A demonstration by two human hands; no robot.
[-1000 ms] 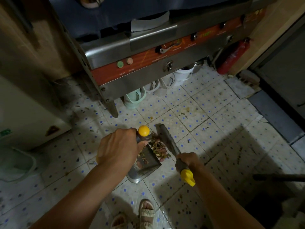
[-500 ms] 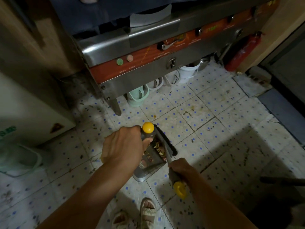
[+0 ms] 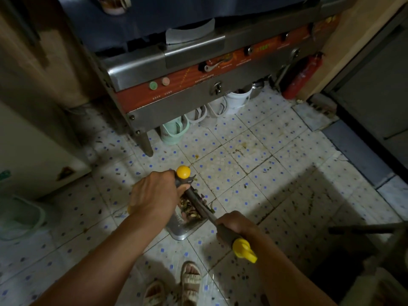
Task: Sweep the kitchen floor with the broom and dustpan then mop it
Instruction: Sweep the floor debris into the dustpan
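Note:
My left hand [image 3: 154, 195] grips the upright handle of a metal dustpan [image 3: 184, 226], whose yellow knob [image 3: 183, 171] sticks out above my fingers. The pan rests on the tiled floor [image 3: 254, 173] and holds a heap of brown and green scraps [image 3: 187, 206]. My right hand [image 3: 234, 226] grips the grey handle of a short broom [image 3: 198, 202] with a yellow end cap [image 3: 244, 250]. The broom head lies inside the pan's mouth, over the scraps.
A steel and red stove unit [image 3: 198, 89] stands ahead on legs, with a green jug [image 3: 174, 131] and white buckets [image 3: 237, 102] beneath. A red fire extinguisher [image 3: 302, 78] leans at the right. A white cabinet is at the left, a dark pole [image 3: 364, 228] at the right. My sandalled feet [image 3: 189, 281] are below.
The broom head swept from the floor beyond the pan into the pan, pushing the scraps in. My right hand drew back toward me. My left hand kept holding the dustpan.

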